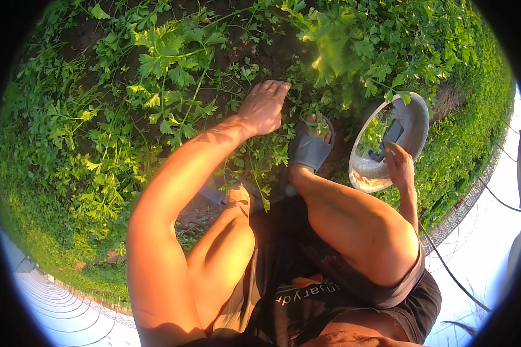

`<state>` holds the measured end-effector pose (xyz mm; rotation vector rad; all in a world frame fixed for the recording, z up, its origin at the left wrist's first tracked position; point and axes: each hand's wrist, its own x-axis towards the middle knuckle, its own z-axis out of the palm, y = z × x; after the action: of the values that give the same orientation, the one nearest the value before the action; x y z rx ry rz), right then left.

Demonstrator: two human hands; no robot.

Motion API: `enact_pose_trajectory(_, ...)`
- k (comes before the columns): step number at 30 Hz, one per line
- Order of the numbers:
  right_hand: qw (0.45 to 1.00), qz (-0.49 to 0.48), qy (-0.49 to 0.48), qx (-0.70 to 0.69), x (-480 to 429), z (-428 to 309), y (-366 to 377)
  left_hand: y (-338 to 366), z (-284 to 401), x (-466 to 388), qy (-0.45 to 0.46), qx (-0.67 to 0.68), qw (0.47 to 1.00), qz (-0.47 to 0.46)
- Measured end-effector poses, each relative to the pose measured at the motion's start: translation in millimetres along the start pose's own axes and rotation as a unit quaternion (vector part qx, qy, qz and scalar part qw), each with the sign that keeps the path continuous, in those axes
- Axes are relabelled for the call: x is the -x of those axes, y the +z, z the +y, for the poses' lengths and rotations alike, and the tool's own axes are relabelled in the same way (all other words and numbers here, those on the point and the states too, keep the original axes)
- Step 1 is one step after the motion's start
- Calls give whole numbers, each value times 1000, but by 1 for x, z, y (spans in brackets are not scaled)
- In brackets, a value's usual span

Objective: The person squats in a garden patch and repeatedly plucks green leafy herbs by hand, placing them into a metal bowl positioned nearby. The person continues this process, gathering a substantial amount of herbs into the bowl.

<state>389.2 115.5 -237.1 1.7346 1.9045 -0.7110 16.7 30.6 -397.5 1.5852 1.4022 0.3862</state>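
Note:
My left hand [265, 106] reaches down among leafy green plants that look like celery or parsley [165, 65]. Its fingers curl toward the dark soil, and the fingertips are hidden, so whether it grips a stem cannot be told. On the right, my right hand [400, 165] holds the near rim of a round metal basin [410, 130], thumb on the inside. The basin is tilted toward me. Inside it lie some cut green leaves [372, 138] and a dark flat object [393, 132] that I cannot identify.
I squat with bare knees, and a grey slide sandal [311, 147] stands beside the plants near my left hand. Dense greenery [443, 39] surrounds me. Wire-mesh fencing [464, 204] and a dark cable [456, 271] run along the right edge.

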Motion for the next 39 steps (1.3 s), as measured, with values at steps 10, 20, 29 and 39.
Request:
enact_pose_trajectory(10, 896, 49, -437, -66, -89, -175, 13, 12, -7, 11, 169, -152, 972, 53)
enact_pose_trajectory(20, 858, 68, -450, 238, -175, -224, 125, 16, 1, 26, 120, -212, 970, -9)
enact_pose_trajectory(29, 879, 88, -468, -14, -208, -198, 95, 17, 0, 23, 126, -224, 966, -19)
enact_pose_trajectory(39, 839, 197, -498, 100, -199, -177, 134, 21, -2, 18, 135, -217, 967, -11)
